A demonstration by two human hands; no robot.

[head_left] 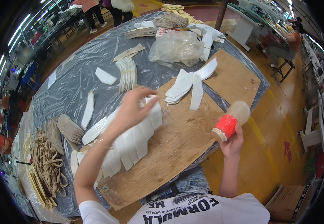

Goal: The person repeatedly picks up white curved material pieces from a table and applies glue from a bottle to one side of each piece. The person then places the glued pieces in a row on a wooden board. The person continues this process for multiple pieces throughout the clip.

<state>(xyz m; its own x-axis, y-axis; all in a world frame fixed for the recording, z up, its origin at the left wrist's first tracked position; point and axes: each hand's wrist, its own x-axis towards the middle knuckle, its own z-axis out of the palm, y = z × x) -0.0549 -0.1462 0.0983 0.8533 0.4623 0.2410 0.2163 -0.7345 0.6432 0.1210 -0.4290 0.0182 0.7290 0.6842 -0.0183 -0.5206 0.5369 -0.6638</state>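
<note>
Right grip clasps red-wrapped translucent bottle; left hand presses fanned white strips.

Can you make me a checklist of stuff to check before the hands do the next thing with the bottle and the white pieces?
1. Bottle with red wrap firmly in the right hand: ok.
2. Bottle over the wooden board: not ok, it is off the edge.
3. Left hand on the row of white pieces: ok.
4. White pieces fanned out, overlapping: ok.
5. Bottle cap off: cannot tell.
6. Other white strips away from the row: ok.
</note>
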